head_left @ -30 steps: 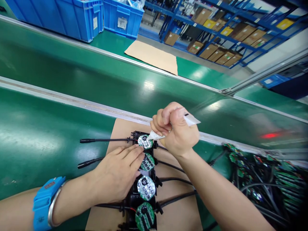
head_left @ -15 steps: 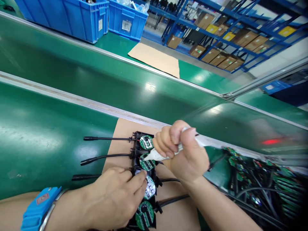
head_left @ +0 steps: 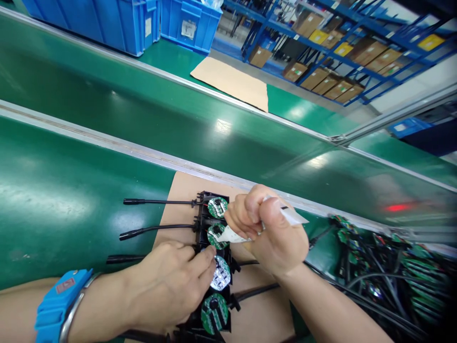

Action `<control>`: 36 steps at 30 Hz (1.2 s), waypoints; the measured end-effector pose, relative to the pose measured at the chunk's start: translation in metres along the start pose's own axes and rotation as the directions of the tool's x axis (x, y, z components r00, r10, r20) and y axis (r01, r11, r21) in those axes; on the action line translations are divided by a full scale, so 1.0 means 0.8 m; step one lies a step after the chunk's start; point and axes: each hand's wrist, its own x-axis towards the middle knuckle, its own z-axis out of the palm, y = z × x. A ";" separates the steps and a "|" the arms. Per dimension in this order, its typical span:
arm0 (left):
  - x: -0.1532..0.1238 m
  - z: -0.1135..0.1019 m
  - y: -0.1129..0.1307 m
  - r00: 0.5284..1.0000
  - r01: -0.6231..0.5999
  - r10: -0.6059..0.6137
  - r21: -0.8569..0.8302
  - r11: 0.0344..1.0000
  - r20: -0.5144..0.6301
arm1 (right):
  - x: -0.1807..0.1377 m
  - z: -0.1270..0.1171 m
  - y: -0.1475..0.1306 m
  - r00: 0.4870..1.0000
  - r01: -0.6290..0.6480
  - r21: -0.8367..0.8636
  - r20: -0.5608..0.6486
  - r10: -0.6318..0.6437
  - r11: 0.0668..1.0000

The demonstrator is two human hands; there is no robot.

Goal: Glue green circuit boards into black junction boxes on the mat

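Observation:
My right hand [head_left: 274,233] is wrapped round a white squeeze tube [head_left: 233,235]. Its tapered nozzle points down-left onto a round green circuit board [head_left: 222,244], where white paste shows on the left side. This board sits second from the far end in a row of black plastic housings [head_left: 204,216]. The farthest board [head_left: 217,206] also bears white paste. My left hand [head_left: 174,281] is closed at the left side of the row, its fingertips on the housing beside a shiny round board [head_left: 221,274]. Nearest me lies another green board [head_left: 214,314]. The left fingers' undersides are hidden.
Beneath the housings lies a cardboard sheet [head_left: 257,307]. Black cables [head_left: 153,230] stick out on both sides. Many circuit boards with cables [head_left: 389,276] are heaped at right. A metal rail [head_left: 117,145] crosses behind; blue bins [head_left: 189,26] and cardboard [head_left: 232,83] stand beyond.
The tube's nozzle has moved slightly right and down on the second board, and a white paste streak now shows there. My right hand has tilted. The left hand stays nearly in place.

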 end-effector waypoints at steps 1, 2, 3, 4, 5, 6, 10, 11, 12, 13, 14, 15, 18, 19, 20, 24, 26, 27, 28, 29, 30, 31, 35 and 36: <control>0.000 0.000 0.000 1.000 0.002 -0.002 -0.001 1.000 0.003 | -0.003 -0.001 -0.002 1.000 -0.009 -0.011 -0.001 0.009 1.000; 0.000 0.001 0.000 1.000 0.001 -0.001 -0.003 1.000 0.010 | -0.006 -0.002 -0.004 1.000 -0.017 -0.024 -0.003 0.017 1.000; 0.000 0.001 0.000 1.000 0.000 0.000 -0.006 1.000 0.020 | -0.009 -0.003 -0.006 1.000 -0.022 -0.036 -0.003 0.022 0.999; 0.000 0.002 0.000 1.000 0.002 -0.002 -0.007 1.000 0.026 | -0.011 -0.004 -0.007 1.000 -0.024 -0.045 -0.001 0.024 0.999; -0.001 0.003 -0.001 1.000 0.005 -0.005 -0.010 1.000 0.030 | -0.012 -0.005 -0.009 1.000 -0.025 -0.051 0.003 0.025 0.998; -0.001 0.004 -0.001 0.999 0.011 -0.010 -0.012 1.000 0.032 | -0.013 -0.007 -0.010 1.000 -0.023 -0.054 0.008 0.024 0.998; -0.002 0.007 -0.001 0.999 0.019 -0.018 -0.022 1.000 0.030 | -0.010 -0.015 -0.012 1.000 -0.007 -0.052 -0.009 0.007 0.999; -0.003 0.007 -0.001 0.999 0.018 -0.017 -0.022 1.000 0.036 | -0.008 -0.016 -0.012 1.000 -0.001 -0.048 -0.014 0.000 0.999; -0.003 0.007 -0.001 0.999 0.017 -0.016 -0.019 1.000 0.039 | -0.006 -0.017 -0.012 1.000 0.003 -0.045 -0.019 -0.004 0.999; -0.003 0.006 0.000 0.999 0.015 -0.014 -0.017 1.000 0.044 | -0.005 -0.018 -0.011 1.000 0.004 -0.043 -0.019 -0.005 0.999; -0.003 0.006 0.000 0.999 0.015 -0.015 -0.015 1.000 0.050 | -0.003 -0.018 -0.010 1.000 0.005 -0.040 -0.017 -0.006 0.999; -0.003 0.005 0.000 0.998 0.015 -0.014 -0.016 1.000 0.055 | -0.002 -0.017 -0.009 1.000 0.008 -0.037 -0.017 -0.008 0.999; -0.002 0.005 0.000 0.998 0.019 -0.018 -0.019 1.000 0.053 | 0.001 -0.014 -0.005 0.999 0.032 -0.038 -0.032 -0.033 0.999; -0.002 0.005 0.000 0.999 0.021 -0.020 -0.021 1.000 0.051 | 0.002 -0.013 -0.003 0.998 0.044 -0.041 -0.040 -0.046 0.998; -0.001 0.005 0.000 0.999 0.021 -0.019 -0.022 1.000 0.049 | 0.004 -0.012 -0.001 0.997 0.055 -0.046 -0.046 -0.057 0.997; 0.000 0.001 -0.003 0.998 0.014 -0.013 -0.015 1.000 0.065 | 0.006 -0.012 0.004 0.996 0.077 -0.085 -0.038 -0.081 0.993; -0.001 -0.001 -0.002 0.999 0.012 -0.012 -0.003 1.000 0.053 | 0.004 -0.014 0.001 0.996 0.080 -0.120 -0.035 -0.085 0.990; -0.002 -0.001 0.000 0.999 0.008 -0.008 0.003 1.000 0.036 | 0.002 -0.015 -0.003 0.996 0.073 -0.133 -0.040 -0.079 0.988; -0.003 -0.001 0.004 1.000 -0.004 0.004 0.007 1.000 0.017 | -0.002 -0.015 -0.008 0.997 0.060 -0.137 -0.047 -0.067 0.989; -0.005 0.000 0.009 1.000 -0.020 0.020 0.011 1.000 -0.003 | -0.006 -0.015 -0.013 0.997 0.046 -0.132 -0.054 -0.053 0.990; -0.007 0.001 0.016 0.999 -0.040 0.040 0.018 0.999 -0.024 | -0.011 -0.014 -0.020 0.997 0.029 -0.121 -0.061 -0.037 0.992; -0.009 0.003 0.022 0.997 -0.059 0.060 0.028 0.998 -0.047 | -0.017 -0.012 -0.026 0.998 0.012 -0.106 -0.064 -0.019 0.994; -0.013 0.005 0.041 0.990 -0.123 0.128 0.074 0.990 -0.066 | -0.040 0.005 -0.034 0.997 -0.080 -0.046 -0.012 0.079 0.996; -0.013 0.004 0.043 0.989 -0.137 0.141 0.079 0.987 -0.048 | -0.044 0.009 -0.031 0.995 -0.099 -0.031 0.003 0.099 0.995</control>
